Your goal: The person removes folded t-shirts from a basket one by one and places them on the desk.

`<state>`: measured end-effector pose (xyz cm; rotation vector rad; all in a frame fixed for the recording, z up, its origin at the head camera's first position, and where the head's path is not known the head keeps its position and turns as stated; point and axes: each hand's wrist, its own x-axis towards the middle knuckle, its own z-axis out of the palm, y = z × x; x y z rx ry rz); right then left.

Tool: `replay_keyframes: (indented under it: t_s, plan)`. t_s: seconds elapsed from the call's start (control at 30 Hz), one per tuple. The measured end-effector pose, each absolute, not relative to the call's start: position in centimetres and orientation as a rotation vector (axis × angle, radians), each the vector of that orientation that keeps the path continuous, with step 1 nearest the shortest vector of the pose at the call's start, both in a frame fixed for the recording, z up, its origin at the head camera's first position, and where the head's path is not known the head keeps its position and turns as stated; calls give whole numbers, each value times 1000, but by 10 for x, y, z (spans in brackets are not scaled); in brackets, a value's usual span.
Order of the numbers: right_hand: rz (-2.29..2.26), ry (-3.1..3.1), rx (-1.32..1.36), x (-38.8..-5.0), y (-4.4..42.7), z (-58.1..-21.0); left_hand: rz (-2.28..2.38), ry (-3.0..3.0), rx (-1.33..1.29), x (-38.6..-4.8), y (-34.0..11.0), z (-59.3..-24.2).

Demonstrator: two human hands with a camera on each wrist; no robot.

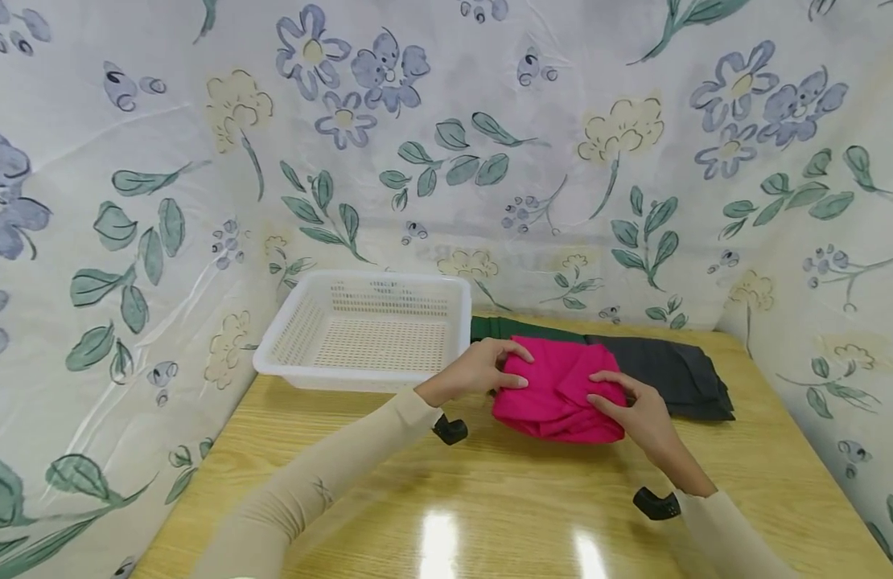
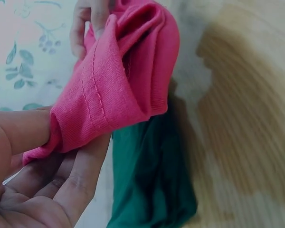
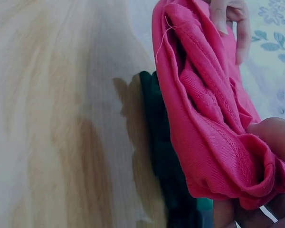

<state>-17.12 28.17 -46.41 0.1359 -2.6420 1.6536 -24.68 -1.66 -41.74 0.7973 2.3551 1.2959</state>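
A folded bright pink garment (image 1: 555, 386) with stitched hems is held up between both hands, above the table. My left hand (image 1: 483, 370) pinches its left edge; in the left wrist view the thumb lies on one side of the pink cloth (image 2: 99, 90) and the fingers on the other. On the opposite edge, my right hand (image 1: 638, 410) pinches the garment between thumb and fingers. Behind and partly under it lie a dark green folded cloth (image 1: 490, 327) and a dark grey folded cloth (image 1: 664, 374). The kind of garment cannot be told.
A white plastic basket (image 1: 374, 382) with slotted walls stands at the back left of the wooden table (image 1: 388, 515). Floral-patterned sheeting (image 1: 446, 209) rises along the back and both sides. A black wrist device (image 1: 450, 430) shows under the left wrist, another (image 1: 656, 504) by the right.
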Motion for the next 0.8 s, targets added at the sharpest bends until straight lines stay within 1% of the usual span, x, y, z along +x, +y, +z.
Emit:
replay_keyframes:
  t_s: [0.27,0.6,0.8]
  plan:
    - [1574,-2666,102,-159,293,-469,1367,2308,794,-237,-3,-426]
    - [1523,-2704,60,-143,309,-478,1274,2347,833,-230,15,-444]
    - [1504,-2709,19,-140,319,-489,1246,2352,840,-228,23,-455]
